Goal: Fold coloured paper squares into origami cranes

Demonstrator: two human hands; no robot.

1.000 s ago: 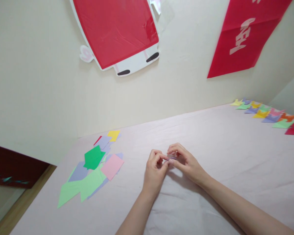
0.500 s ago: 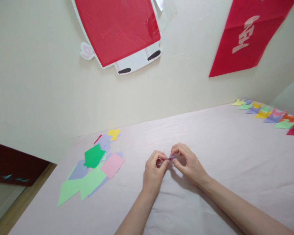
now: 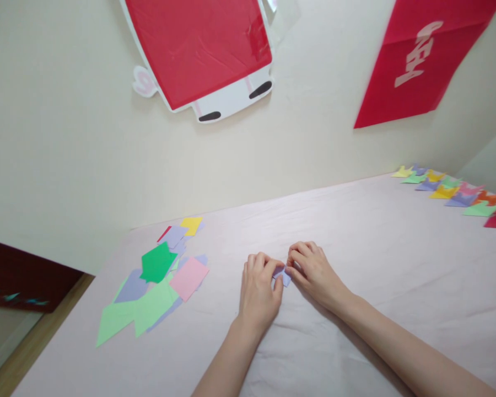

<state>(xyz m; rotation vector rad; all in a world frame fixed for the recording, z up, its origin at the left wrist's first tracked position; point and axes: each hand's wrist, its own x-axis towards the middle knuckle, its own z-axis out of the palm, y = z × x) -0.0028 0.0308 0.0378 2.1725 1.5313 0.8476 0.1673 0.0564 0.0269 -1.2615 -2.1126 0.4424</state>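
A small folded piece of purple paper (image 3: pixel 286 279) is between my two hands, low over the pale cloth. My left hand (image 3: pixel 261 286) has its thumb and fingers curled around the paper's left side. The fingertips of my right hand (image 3: pixel 311 270) pinch at its right edge. Fingers cover much of the paper, so its full folded shape is hidden.
Loose paper sheets lie at the left, among them a green one (image 3: pixel 157 262), a pink one (image 3: pixel 189 279) and light-green ones (image 3: pixel 155 309). Folded paper pieces (image 3: pixel 465 190) stand in rows at the far right. A wall with red decorations (image 3: pixel 202 49) rises behind the cloth-covered surface (image 3: pixel 355 231).
The purple paper has turned from nearly edge-on to showing more of its face. My left hand has rolled over with its back upward, and my right fingers have closed in.
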